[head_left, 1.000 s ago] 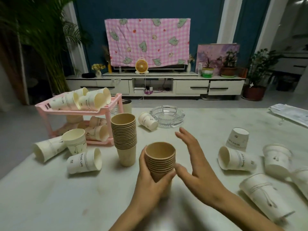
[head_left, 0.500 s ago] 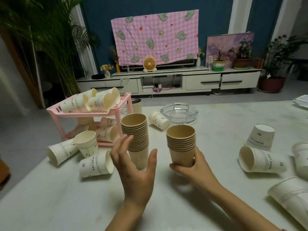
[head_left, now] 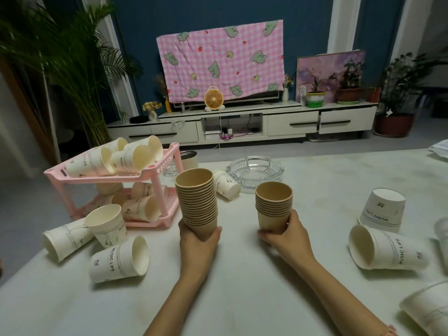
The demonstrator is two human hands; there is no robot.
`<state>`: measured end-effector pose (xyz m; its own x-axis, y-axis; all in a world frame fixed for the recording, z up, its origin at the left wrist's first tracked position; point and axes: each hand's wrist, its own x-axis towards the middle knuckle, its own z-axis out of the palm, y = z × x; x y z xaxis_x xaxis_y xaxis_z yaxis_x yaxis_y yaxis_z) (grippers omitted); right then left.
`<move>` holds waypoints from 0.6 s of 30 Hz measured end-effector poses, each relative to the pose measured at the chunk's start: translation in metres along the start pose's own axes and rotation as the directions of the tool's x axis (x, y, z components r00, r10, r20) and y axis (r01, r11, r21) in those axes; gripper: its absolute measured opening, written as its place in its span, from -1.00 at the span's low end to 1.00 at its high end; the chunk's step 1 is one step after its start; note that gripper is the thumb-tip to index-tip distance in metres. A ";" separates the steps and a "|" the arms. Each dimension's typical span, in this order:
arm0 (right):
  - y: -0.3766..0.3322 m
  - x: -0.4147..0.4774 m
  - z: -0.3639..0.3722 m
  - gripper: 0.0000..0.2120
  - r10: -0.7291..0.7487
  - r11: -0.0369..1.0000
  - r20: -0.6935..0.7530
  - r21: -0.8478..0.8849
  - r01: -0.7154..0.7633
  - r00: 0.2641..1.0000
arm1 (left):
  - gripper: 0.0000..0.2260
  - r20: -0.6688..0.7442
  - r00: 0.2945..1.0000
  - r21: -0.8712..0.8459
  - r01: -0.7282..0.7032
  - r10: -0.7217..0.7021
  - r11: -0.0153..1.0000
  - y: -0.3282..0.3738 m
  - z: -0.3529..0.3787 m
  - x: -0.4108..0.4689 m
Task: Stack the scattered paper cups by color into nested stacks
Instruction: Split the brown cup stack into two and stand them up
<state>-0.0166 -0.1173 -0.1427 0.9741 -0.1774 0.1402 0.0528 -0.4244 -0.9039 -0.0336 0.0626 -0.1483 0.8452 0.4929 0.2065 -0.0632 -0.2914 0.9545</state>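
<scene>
- Two nested stacks of brown cups are in hand above the desk: the taller stack on the left, the shorter stack on the right, well apart from each other.
- The left hand has its grip clamped round the base of the taller stack; the right hand is closed round the base of the shorter one.
- Judgement: the step in hand is merging the two brown stacks. Best done by keeping the taller stack upright, centring the shorter one over its open rim, and lowering it straight so the cups seat without buckling.
- White cups lie scattered on their sides, some on the pink rack; unsorted as yet.
- A glass ashtray sits behind, clear of the work.
</scene>
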 end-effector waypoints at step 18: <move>-0.134 0.002 -0.008 -0.62 -0.635 0.515 0.286 -0.535 0.669 0.718 | -0.10 0.043 0.956 -0.137 -0.283 0.291 0.949 0.047 0.025 0.004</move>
<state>-0.0237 -0.0681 -0.0182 0.7285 0.3963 0.5587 0.5616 -0.8125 -0.1559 -0.0201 0.0299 -0.1080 0.8119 0.3512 0.4663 -0.3723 -0.3038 0.8770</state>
